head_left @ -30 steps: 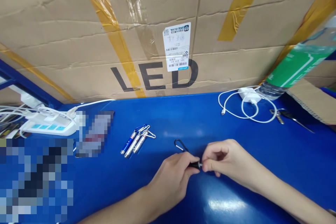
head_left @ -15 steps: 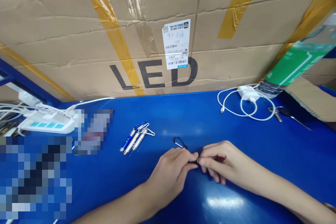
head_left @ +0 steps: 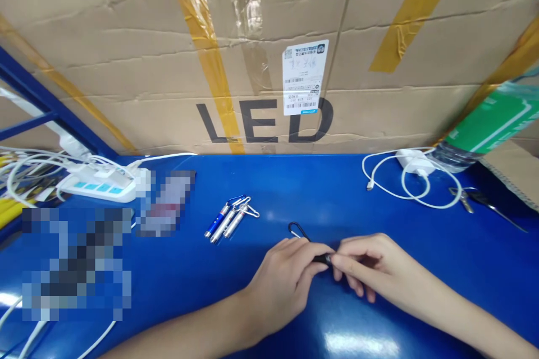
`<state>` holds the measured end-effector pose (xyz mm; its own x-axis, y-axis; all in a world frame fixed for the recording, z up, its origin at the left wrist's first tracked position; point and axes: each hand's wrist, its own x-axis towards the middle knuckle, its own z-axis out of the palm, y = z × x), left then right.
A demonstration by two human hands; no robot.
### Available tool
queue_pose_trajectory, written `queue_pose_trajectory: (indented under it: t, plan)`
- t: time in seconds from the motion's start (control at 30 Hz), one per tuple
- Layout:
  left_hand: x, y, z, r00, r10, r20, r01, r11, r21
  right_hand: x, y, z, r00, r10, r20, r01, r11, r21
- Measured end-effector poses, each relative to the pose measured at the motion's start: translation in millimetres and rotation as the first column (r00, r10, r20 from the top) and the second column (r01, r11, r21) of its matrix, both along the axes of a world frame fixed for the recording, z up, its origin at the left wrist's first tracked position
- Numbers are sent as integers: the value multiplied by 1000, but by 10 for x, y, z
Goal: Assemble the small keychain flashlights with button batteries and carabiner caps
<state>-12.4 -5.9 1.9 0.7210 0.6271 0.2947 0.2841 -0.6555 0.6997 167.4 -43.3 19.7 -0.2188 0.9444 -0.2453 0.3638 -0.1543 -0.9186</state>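
Left hand (head_left: 286, 275) and right hand (head_left: 370, 266), each grip pinched shut on a small black keychain torch (head_left: 323, 259) just above the blue counter (head_left: 328, 190); long axis left-right, carabiner (head_left: 296, 230) pointing far-left.

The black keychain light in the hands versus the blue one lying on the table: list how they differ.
The black keychain light is pinched between the left hand and right hand, mostly hidden; the blue keychain light lies untouched on the blue table, in full view. The black one is apart; the blue one lies against two silver lights. Both are slim and carry a clip.
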Motion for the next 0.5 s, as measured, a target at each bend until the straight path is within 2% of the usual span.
queue_pose_trajectory:
  t: [0.1, 0.23, 0.4, 0.5]
  plan:
    - [-9, -5, 35, 1000, 24, 16, -23, 998, -53, 24, 13, 3, 989, -42, 140, 7, 971, 239]
    - [-23, -8, 66, 996, 84, 29, -80, 989, -126, 104, 17, -47, 948, -187, 258, 10, 826, 563]
    - [-45, 2, 67, 997, 75, 7, -74, 993, -95, 197, -35, -135, 892, -188, 412, -228, 599, 768]
    - [-51, 6, 55, 999, 37, 1, -37, 999, -39, 226, -78, -144, 818, -246, 520, -341, 520, 783]
